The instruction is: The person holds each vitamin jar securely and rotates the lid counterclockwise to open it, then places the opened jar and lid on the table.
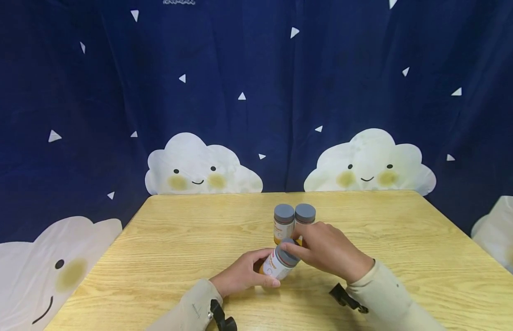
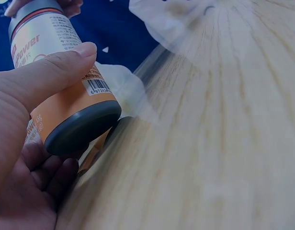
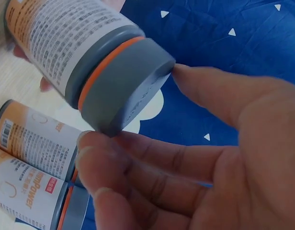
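A supplement bottle (image 1: pixel 276 265) with a white and orange label is held tilted over the table, its grey lid toward the right. My left hand (image 1: pixel 245 275) grips its body, with the thumb lying across the label in the left wrist view. The dark base (image 2: pixel 85 127) points down toward the wood. My right hand (image 1: pixel 328 250) pinches the grey lid (image 3: pixel 130 88) at its rim, thumb on one side and fingers on the other. An orange ring (image 3: pixel 107 67) shows just under the lid.
Two matching bottles stand upright side by side behind the held one, a left bottle (image 1: pixel 283 226) and a right bottle (image 1: pixel 305 213) partly covered by my right hand. The light wooden table (image 1: pixel 198 230) ends at a dark blue curtain (image 1: pixel 256 55) with clouds.
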Demonstrator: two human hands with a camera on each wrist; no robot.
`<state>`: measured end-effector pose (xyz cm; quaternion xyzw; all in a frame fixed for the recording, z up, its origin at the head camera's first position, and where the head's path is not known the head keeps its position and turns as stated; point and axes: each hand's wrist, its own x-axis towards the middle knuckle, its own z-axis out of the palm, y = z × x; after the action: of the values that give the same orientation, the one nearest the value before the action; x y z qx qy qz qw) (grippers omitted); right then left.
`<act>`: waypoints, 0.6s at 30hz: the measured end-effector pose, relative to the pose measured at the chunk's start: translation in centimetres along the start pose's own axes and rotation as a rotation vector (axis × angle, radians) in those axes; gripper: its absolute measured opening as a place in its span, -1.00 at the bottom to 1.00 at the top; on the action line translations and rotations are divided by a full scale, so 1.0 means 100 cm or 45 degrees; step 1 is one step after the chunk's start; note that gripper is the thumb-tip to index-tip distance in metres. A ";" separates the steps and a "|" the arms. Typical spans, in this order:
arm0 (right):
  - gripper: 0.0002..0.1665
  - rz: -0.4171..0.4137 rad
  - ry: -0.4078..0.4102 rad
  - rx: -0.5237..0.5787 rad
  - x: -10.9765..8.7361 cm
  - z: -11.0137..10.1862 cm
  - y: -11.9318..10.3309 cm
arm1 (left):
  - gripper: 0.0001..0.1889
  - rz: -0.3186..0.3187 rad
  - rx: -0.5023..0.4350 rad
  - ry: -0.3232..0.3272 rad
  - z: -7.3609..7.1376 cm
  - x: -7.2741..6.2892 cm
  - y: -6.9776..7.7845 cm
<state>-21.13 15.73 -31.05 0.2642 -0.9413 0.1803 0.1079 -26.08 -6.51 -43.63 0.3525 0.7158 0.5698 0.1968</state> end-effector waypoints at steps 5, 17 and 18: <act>-0.70 -0.039 -0.039 0.030 -0.001 0.000 0.001 | -0.40 0.024 0.011 -0.014 0.000 0.001 -0.003; -0.61 -0.235 -0.238 0.053 0.000 -0.011 0.005 | -0.42 0.039 0.016 -0.029 -0.002 0.000 -0.002; -0.60 -0.230 -0.243 0.048 0.000 -0.011 0.005 | -0.42 0.038 0.014 -0.028 -0.002 0.000 -0.002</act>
<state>-21.25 16.59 -30.19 0.3657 -0.9162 0.1615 0.0287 -26.30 -6.67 -43.74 0.3704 0.7114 0.5647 0.1943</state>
